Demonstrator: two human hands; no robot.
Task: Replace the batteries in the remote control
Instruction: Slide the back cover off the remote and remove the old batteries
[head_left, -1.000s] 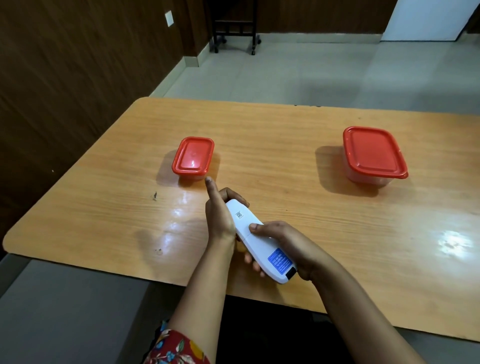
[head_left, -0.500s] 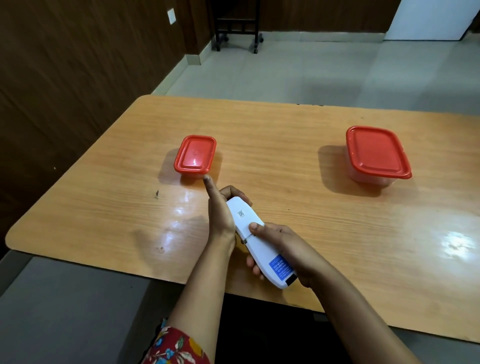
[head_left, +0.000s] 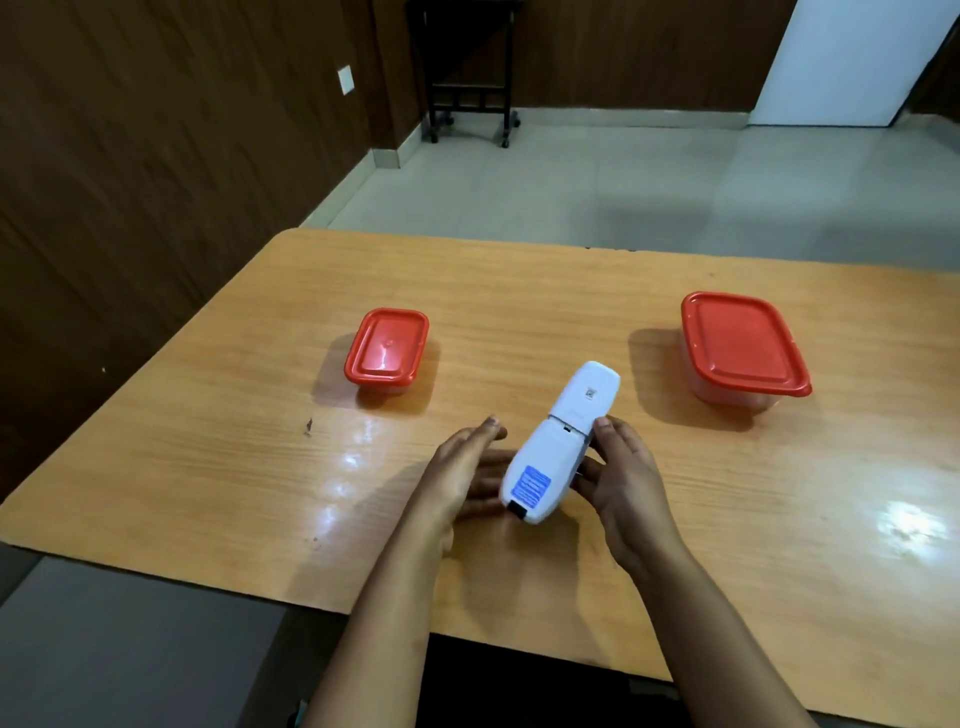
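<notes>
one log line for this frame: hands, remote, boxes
left hand: open beside remote | right hand: holds remote, back up, cover on | small box, large box: lidded

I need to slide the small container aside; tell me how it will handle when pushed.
The small red-lidded container looks like light plastic, so it probably slides easily on the glossy table. Low and flat-based, it seems unlikely to tip. Its contents are hidden, so weight is uncertain.

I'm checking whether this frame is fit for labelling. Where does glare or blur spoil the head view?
Head view: glare patches whiten the table, left of the left hand and near the right edge; the two red-lidded containers, small and large, cast soft shadows to their left; the remote control is sharp enough, but its blue label is unreadable; table edges bow from wide-angle distortion.
</notes>
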